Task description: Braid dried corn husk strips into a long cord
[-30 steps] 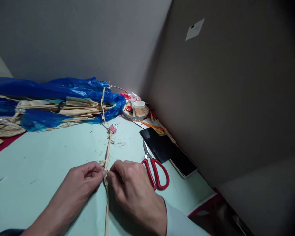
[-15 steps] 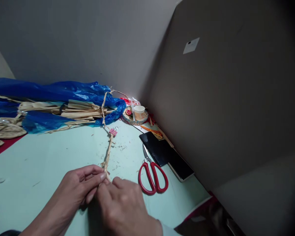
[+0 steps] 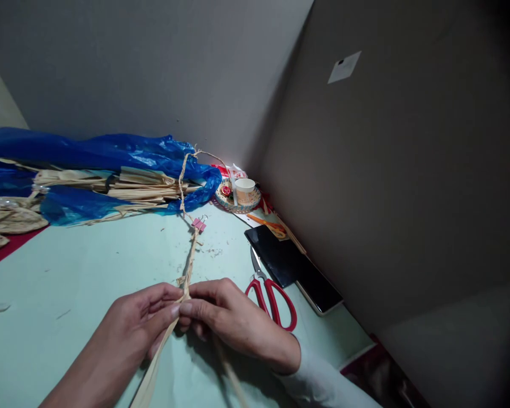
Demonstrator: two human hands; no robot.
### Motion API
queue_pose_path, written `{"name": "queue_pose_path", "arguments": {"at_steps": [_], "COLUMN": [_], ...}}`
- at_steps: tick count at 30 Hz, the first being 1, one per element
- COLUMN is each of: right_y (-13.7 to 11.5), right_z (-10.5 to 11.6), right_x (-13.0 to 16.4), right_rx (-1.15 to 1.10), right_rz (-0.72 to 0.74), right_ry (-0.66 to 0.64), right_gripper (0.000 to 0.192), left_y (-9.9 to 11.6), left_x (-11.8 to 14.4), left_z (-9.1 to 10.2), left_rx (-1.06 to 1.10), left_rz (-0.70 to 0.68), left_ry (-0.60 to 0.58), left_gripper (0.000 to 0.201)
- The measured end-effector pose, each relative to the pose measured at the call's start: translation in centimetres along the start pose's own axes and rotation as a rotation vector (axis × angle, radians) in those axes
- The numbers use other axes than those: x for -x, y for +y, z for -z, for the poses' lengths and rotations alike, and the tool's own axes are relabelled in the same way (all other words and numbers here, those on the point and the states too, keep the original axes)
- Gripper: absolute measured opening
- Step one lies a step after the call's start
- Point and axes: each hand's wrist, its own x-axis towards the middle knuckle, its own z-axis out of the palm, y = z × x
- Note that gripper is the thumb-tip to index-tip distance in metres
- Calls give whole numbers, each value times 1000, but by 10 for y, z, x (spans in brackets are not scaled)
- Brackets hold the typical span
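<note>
straw braid [image 3: 188,265] on pale green tabletop [image 3: 89,266], grey corner walls [image 3: 365,170]

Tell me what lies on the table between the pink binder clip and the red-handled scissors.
In the head view, only bare pale green table with a few small straw crumbs lies between the pink binder clip and the scissors.

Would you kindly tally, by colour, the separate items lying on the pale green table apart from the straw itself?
Red: 1, the scissors
Pink: 1, the binder clip on the braided straw cord
Blue: 1, the plastic bag
Black: 2, the tablet and phone
White: 1, the paper cup
Total: 6
</note>
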Motion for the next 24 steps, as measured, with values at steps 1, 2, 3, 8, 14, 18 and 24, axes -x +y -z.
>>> {"name": "queue_pose_path", "arguments": {"at_steps": [1,2,3,8,14,18,24], "right_y": [-1,-1,-2,-5,-2,7,9], "right_z": [0,0,0,-4,-7,-9,-12], "right_x": [2,3,4,8,11,5,1], "right_rx": [18,29,41,222,244,-10,37], "right_rz": [19,35,44,34,-14,-43,-90], "right_ry": [15,31,49,170,313,219,288], "right_gripper": [24,26,27,26,20,22,15], "left_y": [1,1,-1,-16,-19,-18,-17], "left_x": [1,2,3,5,7,8,8], "left_z": [-1,-2,-2,0,1,-1,-1], "left_rx": [-40,-91,-148,-307,-394,-387,-479], "left_rz": [-8,-20,-34,-101,-118,-140,-154], "left_ry": [31,61,81,61,91,80,110], "left_gripper": [33,34,33,37,34,36,30]}}
